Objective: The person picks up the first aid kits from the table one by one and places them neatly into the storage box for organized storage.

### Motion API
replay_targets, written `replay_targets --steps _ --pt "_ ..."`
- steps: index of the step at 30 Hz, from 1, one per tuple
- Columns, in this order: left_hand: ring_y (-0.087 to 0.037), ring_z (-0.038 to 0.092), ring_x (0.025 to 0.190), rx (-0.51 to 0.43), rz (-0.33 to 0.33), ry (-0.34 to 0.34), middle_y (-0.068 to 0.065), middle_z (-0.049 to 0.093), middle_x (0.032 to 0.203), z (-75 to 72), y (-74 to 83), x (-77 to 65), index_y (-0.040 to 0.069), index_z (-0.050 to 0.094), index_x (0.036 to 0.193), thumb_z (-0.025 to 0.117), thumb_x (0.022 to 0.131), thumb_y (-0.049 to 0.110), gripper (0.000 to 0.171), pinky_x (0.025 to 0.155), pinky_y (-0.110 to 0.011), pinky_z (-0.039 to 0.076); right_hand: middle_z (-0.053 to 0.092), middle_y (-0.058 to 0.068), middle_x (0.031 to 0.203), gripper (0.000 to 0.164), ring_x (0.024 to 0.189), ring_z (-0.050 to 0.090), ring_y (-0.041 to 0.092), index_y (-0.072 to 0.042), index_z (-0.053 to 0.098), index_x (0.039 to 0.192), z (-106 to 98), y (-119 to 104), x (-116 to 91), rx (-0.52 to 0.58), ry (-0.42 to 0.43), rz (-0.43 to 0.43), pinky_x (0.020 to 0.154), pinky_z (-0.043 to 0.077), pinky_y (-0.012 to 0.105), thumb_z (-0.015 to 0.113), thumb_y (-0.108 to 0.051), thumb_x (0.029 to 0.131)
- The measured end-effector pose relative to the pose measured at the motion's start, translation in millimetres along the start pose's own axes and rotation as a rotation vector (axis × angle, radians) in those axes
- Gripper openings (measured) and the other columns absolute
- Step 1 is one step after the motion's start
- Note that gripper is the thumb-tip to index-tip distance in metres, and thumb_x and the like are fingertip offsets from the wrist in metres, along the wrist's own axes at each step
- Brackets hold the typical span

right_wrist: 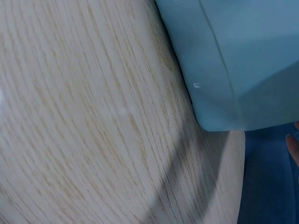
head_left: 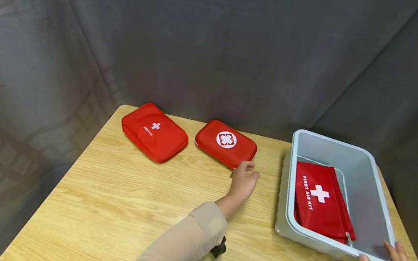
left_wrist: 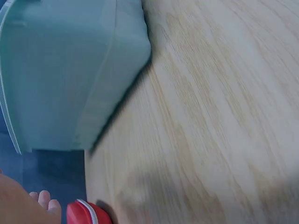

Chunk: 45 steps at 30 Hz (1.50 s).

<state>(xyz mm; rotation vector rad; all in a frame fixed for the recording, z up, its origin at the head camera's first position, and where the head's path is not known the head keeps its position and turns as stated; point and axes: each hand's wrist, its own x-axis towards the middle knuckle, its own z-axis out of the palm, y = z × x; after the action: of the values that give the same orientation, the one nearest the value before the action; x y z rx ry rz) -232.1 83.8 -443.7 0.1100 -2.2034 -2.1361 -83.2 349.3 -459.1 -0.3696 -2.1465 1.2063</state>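
Light wood table [head_left: 108, 205], yellowish, streaky grain, rounded far-left corner, glare spot at near edge. Dark grey cloth backdrop [head_left: 221, 51] behind and along both sides, slanting fold lines left and right. Left part carries faint markings, too blurred to read. Wrist views: cloth looks blue past table edge.

Left pouch [head_left: 155, 134] reads "FIRST AID" with cross [head_left: 155, 125]; middle case [head_left: 227, 146], round emblem [head_left: 226, 139]; boxed pouch [head_left: 322, 206], "FIRST AID KIT" and white cross [head_left: 319, 193]!
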Motion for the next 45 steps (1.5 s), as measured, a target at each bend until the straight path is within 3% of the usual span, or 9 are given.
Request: replay_targets --steps 7,16,17,22,27,31,34,38,45 --pt "-0.022 0.053 0.086 -0.012 -0.094 0.096 -0.015 0.055 0.094 -12.2 -11.8 11.0 -0.005 0.049 0.1 0.05 0.074 0.004 0.028 0.074 -0.029 0.042 0.031 0.002 0.133 0.052 0.116 0.03 0.009 -0.006 0.044 0.125 -0.4 0.0 0.1 -0.007 0.006 0.016 0.083 0.031 0.005 0.057 0.008 0.077" --pt "-0.021 0.053 0.082 0.035 -0.191 0.19 -0.008 0.056 0.087 -21.1 -25.4 23.6 0.0 0.049 0.098 0.051 0.072 0.007 0.027 0.074 -0.031 0.041 0.032 0.002 0.133 0.05 0.117 0.03 0.01 -0.004 0.045 0.124 1.0 -1.0 1.7 0.004 0.012 -0.012 0.083 0.031 0.005 0.057 0.007 0.077" --pt "-0.018 0.053 0.079 0.023 -0.174 0.212 -0.005 0.056 0.084 -20.8 -34.4 28.1 0.002 0.049 0.095 0.052 0.071 0.009 0.025 0.071 -0.029 0.041 0.032 0.002 0.133 0.05 0.117 0.03 0.01 -0.004 0.045 0.124 1.3 -0.9 1.8 0.006 0.012 -0.012 0.083 0.031 0.005 0.057 0.007 0.077" --pt "-0.02 0.048 0.076 -0.031 -0.214 0.296 -0.009 0.053 0.082 -27.8 -36.2 33.3 -0.003 0.047 0.095 0.052 0.069 0.007 0.028 0.071 -0.031 0.04 0.031 0.002 0.133 0.051 0.117 0.029 0.011 -0.004 0.044 0.124 2.9 -0.9 2.5 0.013 0.003 -0.01 0.083 0.031 0.006 0.057 0.008 0.077" --pt "-0.023 0.043 0.071 -0.006 -0.278 0.37 -0.01 0.049 0.079 -30.5 -29.9 33.9 -0.007 0.045 0.098 0.053 0.066 0.007 0.036 0.068 -0.032 0.039 0.031 0.002 0.133 0.05 0.117 0.03 0.01 -0.003 0.044 0.124 3.2 -2.3 1.6 0.008 0.002 -0.016 0.083 0.031 0.006 0.057 0.007 0.077" --pt "-0.024 0.047 0.074 -0.008 -0.341 0.371 -0.012 0.052 0.086 -32.0 -27.5 36.2 -0.007 0.044 0.106 0.056 0.066 0.012 0.046 0.073 -0.033 0.04 0.031 0.002 0.133 0.05 0.117 0.029 0.01 -0.003 0.045 0.124 3.8 -2.3 0.7 0.01 0.001 -0.017 0.084 0.031 0.006 0.057 0.007 0.077" --pt "-0.026 0.05 0.073 -0.085 -0.374 0.345 -0.014 0.052 0.092 -33.2 -26.0 38.0 -0.007 0.042 0.11 0.058 0.067 0.014 0.05 0.073 -0.033 0.04 0.031 0.002 0.133 0.05 0.117 0.029 0.01 -0.003 0.045 0.124 3.6 -1.3 0.8 0.008 0.001 -0.017 0.084 0.03 0.006 0.057 0.006 0.077" --pt "-0.029 0.052 0.074 -0.167 -0.405 0.313 -0.013 0.049 0.095 -34.6 -27.6 41.1 -0.006 0.04 0.111 0.059 0.07 0.015 0.049 0.072 -0.032 0.039 0.031 0.002 0.133 0.049 0.117 0.03 0.01 -0.003 0.044 0.124 2.8 0.5 1.2 0.0 0.003 -0.026 0.083 0.031 0.006 0.058 0.006 0.077" --pt "-0.032 0.05 0.084 -0.215 -0.448 0.288 -0.012 0.048 0.092 -34.7 -29.4 45.0 -0.004 0.041 0.108 0.06 0.072 0.018 0.046 0.076 -0.033 0.038 0.032 0.002 0.132 0.051 0.116 0.03 0.011 -0.002 0.045 0.124 1.3 2.5 0.4 0.005 0.005 -0.033 0.082 0.031 0.005 0.057 0.008 0.076"
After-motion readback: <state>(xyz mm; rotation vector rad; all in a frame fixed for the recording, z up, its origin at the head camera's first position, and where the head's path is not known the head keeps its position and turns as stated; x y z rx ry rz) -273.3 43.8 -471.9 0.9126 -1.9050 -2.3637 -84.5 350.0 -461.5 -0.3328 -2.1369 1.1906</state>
